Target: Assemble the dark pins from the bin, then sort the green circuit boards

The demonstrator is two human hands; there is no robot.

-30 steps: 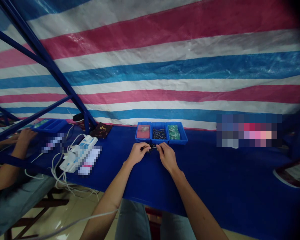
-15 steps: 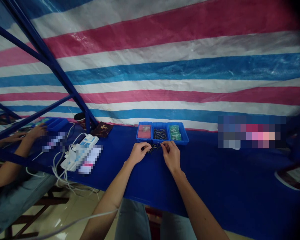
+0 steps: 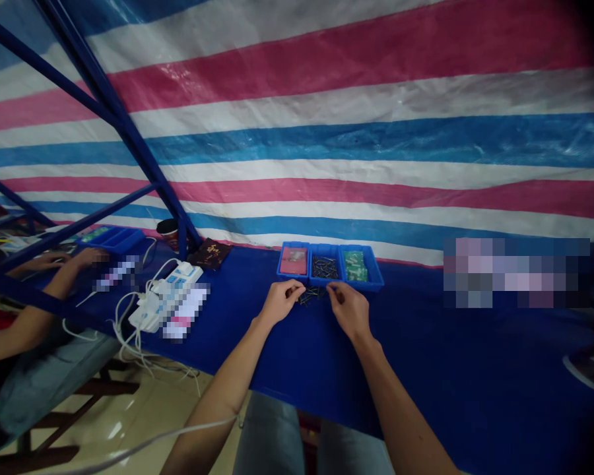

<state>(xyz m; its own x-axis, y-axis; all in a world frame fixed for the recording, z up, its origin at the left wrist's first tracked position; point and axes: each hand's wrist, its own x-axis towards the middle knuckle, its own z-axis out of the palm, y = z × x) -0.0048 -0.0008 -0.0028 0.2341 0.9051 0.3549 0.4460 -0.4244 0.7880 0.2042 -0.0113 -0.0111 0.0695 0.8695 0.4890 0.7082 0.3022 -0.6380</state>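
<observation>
My left hand (image 3: 281, 301) rests at the left of a small pile of dark, thin, screw-like pieces (image 3: 311, 295) on the blue table. Its thumb and index finger are pinched at the pile's edge; what they hold, if anything, is too small to make out. On the other side, my right hand (image 3: 350, 309) is also pinched, fingertips by the pile, its contents unclear. Just behind stands a blue three-part tray (image 3: 372, 286). Its left section has a pink-red piece (image 3: 294, 261), the middle more dark screw-like pieces (image 3: 325, 268), the right green pieces (image 3: 354, 265).
Left of me lie a white power strip (image 3: 171, 293) with tangled cables, a blurred phone-like item (image 3: 185, 311) and a dark packet (image 3: 210, 254). A blue metal frame (image 3: 143, 158) separates a co-worker's hands (image 3: 86, 258) and another blue tray (image 3: 123, 240). Striped sheeting hangs behind.
The view has shifted, so everything sits slightly further right. My right fingertips have drawn a little away from the pile; a thin piece seen at them earlier no longer shows clearly.
</observation>
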